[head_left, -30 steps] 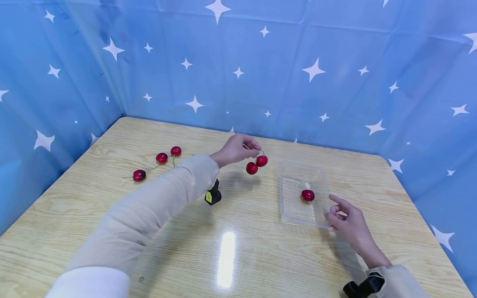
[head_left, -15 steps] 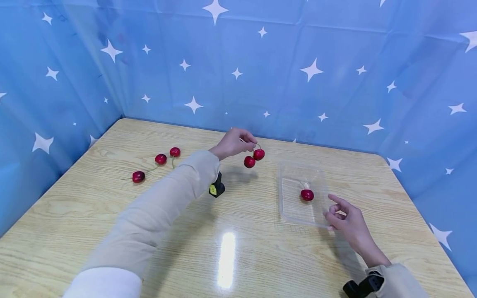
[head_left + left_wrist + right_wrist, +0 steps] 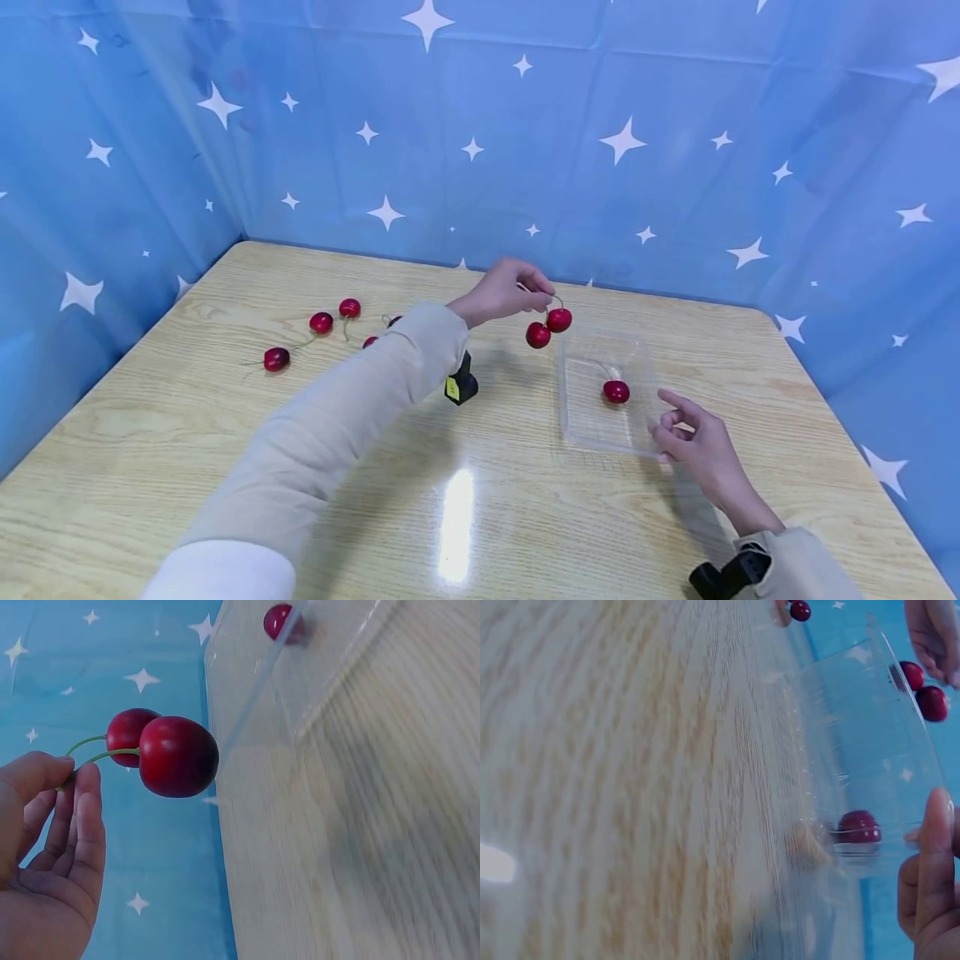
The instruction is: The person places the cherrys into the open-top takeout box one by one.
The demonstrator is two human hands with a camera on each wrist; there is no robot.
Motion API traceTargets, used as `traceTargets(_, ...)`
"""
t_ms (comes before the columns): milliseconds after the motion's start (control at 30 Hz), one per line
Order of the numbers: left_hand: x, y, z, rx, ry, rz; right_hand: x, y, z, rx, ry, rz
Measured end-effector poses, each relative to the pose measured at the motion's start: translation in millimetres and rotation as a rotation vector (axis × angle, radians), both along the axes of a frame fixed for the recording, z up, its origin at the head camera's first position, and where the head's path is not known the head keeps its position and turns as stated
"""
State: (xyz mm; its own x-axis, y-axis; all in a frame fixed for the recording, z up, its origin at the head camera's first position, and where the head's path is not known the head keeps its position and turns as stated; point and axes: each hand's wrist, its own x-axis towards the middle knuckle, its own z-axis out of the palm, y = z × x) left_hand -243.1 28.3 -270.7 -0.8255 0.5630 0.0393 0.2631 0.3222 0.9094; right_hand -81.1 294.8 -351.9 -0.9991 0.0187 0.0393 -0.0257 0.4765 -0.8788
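My left hand [image 3: 508, 290] pinches the thin green stems of two joined red cherries [image 3: 538, 335] between thumb and fingers. They dangle above the table, just left of a clear plastic box [image 3: 609, 445]. In the left wrist view, both cherries [image 3: 178, 757] hang out past the fingertips by their stems. One cherry [image 3: 617, 392] with a stem lies inside the box. At the box's right side, my right hand [image 3: 699, 440] grips the wall near the front corner, its index finger stretched along the edge. The right wrist view shows the thumb and fingers [image 3: 935, 844] at the rim.
Several stemmed cherries [image 3: 321, 322] lie on the wooden table [image 3: 187, 425] at the left; some are partly hidden behind the left sleeve [image 3: 345, 417]. A blue star-patterned curtain [image 3: 525, 150] stands behind the table. Black wrist cameras [image 3: 461, 385] stick out below the sleeves.
My left hand has carried the two cherries rightward towards the box, after lifting slightly. Cherries that the left sleeve had covered now partly show. My right hand and the box stay put.
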Motion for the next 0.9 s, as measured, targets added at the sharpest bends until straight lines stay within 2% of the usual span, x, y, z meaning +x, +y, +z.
traceTargets(267,11.6,12.7,-3.8,0.017,-0.017,-0.04,0.5,-0.9,0.5,0.02,-0.004,-0.004)
traceTargets(500,19.2,22.1,-7.1,0.035,-0.013,-0.041,-0.1,-1.2,0.0,0.019,0.015,0.001)
traceTargets(900,27.4,37.7,-17.6,0.073,-0.055,-0.067,-0.4,-0.8,1.5,0.032,-0.002,-0.003)
